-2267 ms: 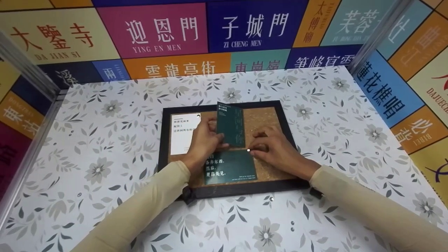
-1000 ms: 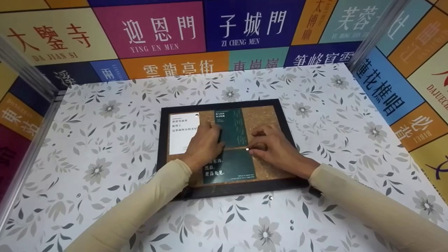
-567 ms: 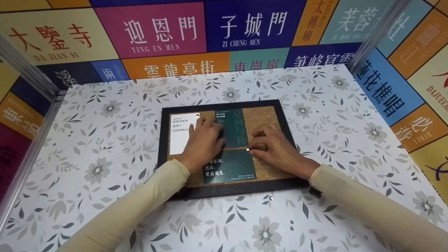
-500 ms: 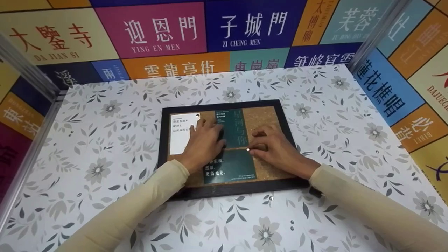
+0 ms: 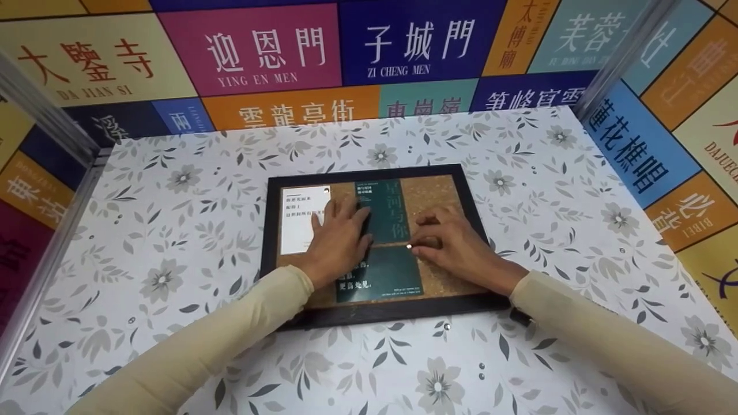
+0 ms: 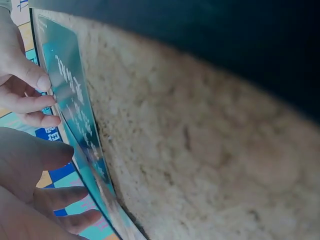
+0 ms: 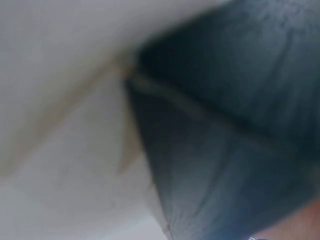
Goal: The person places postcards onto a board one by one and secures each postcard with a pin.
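Note:
A cork board (image 5: 435, 199) in a black frame lies on the table. Two dark green printed cards lie on it, an upper card (image 5: 383, 210) and a lower card (image 5: 398, 274) just beneath, with a white card (image 5: 297, 230) to their left. My left hand (image 5: 340, 236) rests with fingers spread between the white card and the upper green one, covering parts of the cards. At the right, where the green cards meet, my right hand (image 5: 452, 242) pinches a small white pin-like piece (image 5: 409, 246). The right wrist view is blurred and shows neither fingertips nor cards.
The table (image 5: 202, 346) has a white floral cover. A small dark, shiny bit (image 5: 447, 327) lies in front of the frame. Colourful panels with lettering (image 5: 248, 52) stand behind and at both sides.
My left hand has lowered the raised upper green card flat onto the cork, released it and spread its fingers. The right hand has stayed in place, still pinching the white piece.

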`<state>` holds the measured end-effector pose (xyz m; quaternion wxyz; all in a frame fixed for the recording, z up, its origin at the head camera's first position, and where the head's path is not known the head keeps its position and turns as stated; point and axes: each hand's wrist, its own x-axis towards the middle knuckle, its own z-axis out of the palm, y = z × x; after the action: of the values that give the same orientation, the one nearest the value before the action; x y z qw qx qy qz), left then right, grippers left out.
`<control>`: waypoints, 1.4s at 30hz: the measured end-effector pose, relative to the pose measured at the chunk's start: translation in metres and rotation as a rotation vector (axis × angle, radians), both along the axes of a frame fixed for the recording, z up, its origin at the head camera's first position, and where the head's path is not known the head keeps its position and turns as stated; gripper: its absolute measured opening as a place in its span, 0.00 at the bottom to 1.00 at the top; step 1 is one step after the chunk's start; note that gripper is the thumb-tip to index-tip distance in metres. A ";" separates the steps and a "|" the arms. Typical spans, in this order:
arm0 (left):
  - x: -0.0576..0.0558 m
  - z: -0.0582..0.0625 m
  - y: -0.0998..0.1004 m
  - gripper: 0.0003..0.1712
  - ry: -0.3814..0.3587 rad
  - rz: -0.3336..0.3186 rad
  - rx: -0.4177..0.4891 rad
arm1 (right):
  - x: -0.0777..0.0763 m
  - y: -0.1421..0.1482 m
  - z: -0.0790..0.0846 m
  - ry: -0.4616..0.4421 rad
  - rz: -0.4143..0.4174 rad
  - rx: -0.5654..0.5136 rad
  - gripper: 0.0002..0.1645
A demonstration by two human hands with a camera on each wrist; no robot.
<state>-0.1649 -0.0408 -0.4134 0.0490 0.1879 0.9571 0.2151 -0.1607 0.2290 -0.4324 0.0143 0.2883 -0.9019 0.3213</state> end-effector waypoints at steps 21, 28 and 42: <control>-0.002 -0.002 -0.001 0.34 -0.064 -0.011 0.004 | 0.001 0.000 0.001 -0.019 -0.032 0.018 0.08; -0.001 -0.003 -0.003 0.34 -0.078 -0.004 -0.014 | 0.002 -0.001 0.002 -0.032 -0.028 0.019 0.08; 0.001 -0.003 -0.001 0.33 -0.058 0.007 -0.009 | 0.021 0.007 0.018 0.076 0.006 -0.029 0.09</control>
<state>-0.1641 -0.0422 -0.4165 0.0770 0.1778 0.9568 0.2165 -0.1394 0.2362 -0.4146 0.0519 0.3029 -0.8950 0.3233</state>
